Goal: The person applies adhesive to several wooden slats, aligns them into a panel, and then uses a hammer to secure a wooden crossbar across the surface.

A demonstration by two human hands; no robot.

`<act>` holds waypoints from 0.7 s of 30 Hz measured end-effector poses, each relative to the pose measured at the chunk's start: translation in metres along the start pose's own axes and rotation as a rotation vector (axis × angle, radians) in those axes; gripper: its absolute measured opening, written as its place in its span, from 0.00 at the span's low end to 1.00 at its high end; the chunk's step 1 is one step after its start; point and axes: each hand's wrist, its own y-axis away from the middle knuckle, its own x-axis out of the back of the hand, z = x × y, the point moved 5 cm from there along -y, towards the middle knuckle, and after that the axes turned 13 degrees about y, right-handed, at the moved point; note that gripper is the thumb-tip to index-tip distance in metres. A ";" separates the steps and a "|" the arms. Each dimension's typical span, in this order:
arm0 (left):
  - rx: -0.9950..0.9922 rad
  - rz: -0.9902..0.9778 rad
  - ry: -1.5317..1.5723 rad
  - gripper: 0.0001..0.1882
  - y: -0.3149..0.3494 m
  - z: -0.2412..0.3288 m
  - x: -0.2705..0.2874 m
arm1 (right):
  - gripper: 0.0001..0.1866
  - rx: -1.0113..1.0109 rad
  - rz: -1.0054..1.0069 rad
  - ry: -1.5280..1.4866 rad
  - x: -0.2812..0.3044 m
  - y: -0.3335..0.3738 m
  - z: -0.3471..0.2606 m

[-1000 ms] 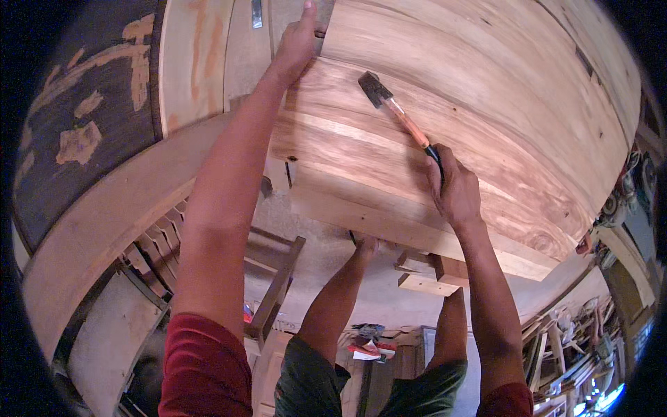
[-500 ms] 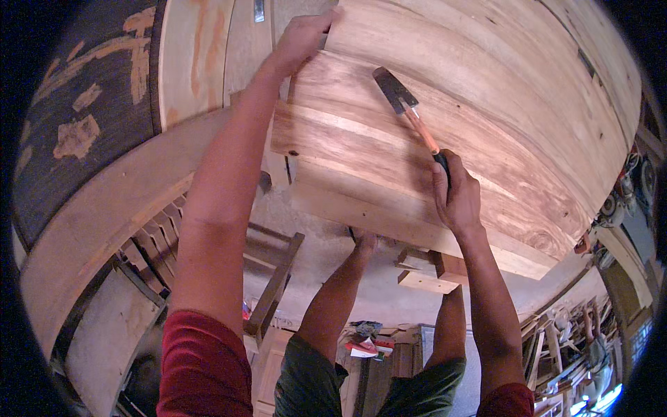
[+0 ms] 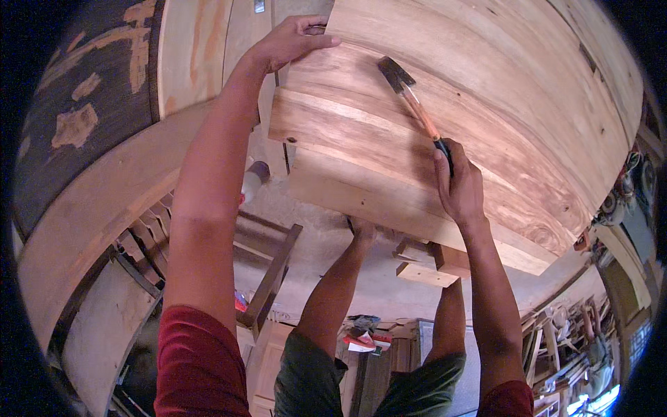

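Observation:
A broad pale wooden panel (image 3: 445, 139) made of joined boards fills the upper right, with streaked grain and a few knots. My left hand (image 3: 295, 43) is at the panel's left end, thumb lying on the wood and fingers curled at its edge. In my right hand (image 3: 460, 182) is a tool with a dark, flat-looking head (image 3: 396, 73), a metal collar, an orange shaft and a black grip. Its head is over the panel, pointing up and left; I cannot tell whether it touches the wood.
Below the panel's near edge are wood blocks (image 3: 425, 271), by my legs. A white bottle (image 3: 253, 182) shows beside my left forearm. A dark wooden frame (image 3: 276, 274) stands lower left. Dark and pale boards (image 3: 191, 62) lie upper left. Timber pieces (image 3: 556, 354) are piled at the right.
My left hand has shifted on the panel's end, and its thumb now lies on the wood. The tool's head has moved slightly right and turned. More of the bottle shows.

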 end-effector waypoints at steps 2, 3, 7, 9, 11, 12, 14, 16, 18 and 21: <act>0.008 -0.006 0.020 0.30 0.000 -0.001 0.000 | 0.15 0.004 0.066 -0.033 -0.001 -0.001 0.000; 0.013 -0.009 0.031 0.30 -0.001 -0.002 0.000 | 0.15 0.005 0.099 -0.048 -0.002 -0.001 0.000; 0.010 0.037 0.039 0.29 -0.003 -0.008 0.004 | 0.15 0.000 0.028 0.066 -0.009 -0.007 -0.005; 0.013 0.045 0.033 0.30 -0.003 -0.010 0.004 | 0.15 -0.029 -0.043 0.091 -0.007 -0.008 -0.007; -0.006 0.069 0.006 0.30 -0.003 -0.007 0.004 | 0.14 0.019 0.073 0.038 -0.003 -0.003 -0.008; -0.015 0.078 -0.004 0.30 -0.003 -0.007 0.002 | 0.14 0.040 0.129 0.014 -0.003 0.001 -0.008; 0.004 0.071 -0.052 0.30 -0.003 -0.004 0.002 | 0.15 -0.017 0.045 0.090 -0.014 -0.004 -0.001; -0.001 0.074 -0.050 0.29 -0.003 -0.004 0.005 | 0.15 -0.036 0.019 0.113 -0.014 -0.006 -0.004; -0.022 0.081 0.012 0.29 0.000 -0.008 0.002 | 0.15 -0.025 0.039 0.089 -0.007 -0.001 -0.010; -0.011 0.060 -0.085 0.31 0.000 -0.004 0.003 | 0.14 0.036 0.157 0.035 -0.012 0.007 -0.007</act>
